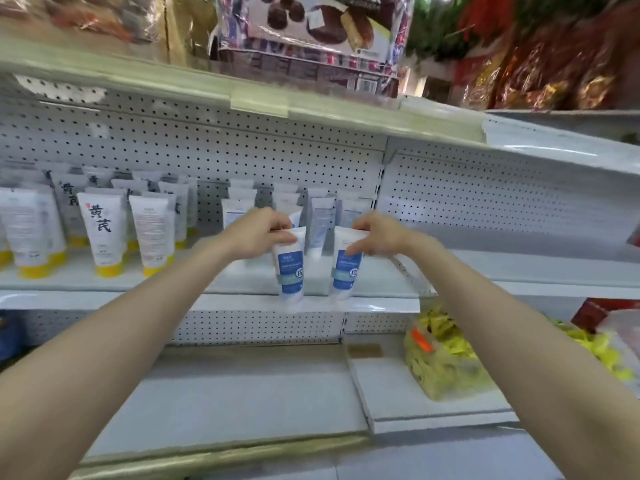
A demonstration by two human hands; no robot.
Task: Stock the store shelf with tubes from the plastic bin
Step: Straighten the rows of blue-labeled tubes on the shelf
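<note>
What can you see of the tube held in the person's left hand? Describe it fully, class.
The tube is white, soft-looking plastic with a blue label panel and a paler band across it. It hangs upright, crimped flat end up, cap end down and blurred. The left hand pinches its top. It sits in front of the shelf edge, beside a matching tube in the right hand.

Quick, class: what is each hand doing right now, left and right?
Left hand: closed on a blue tube, gripped at its top.
Right hand: closed on a second blue tube, gripped at its top.
</note>
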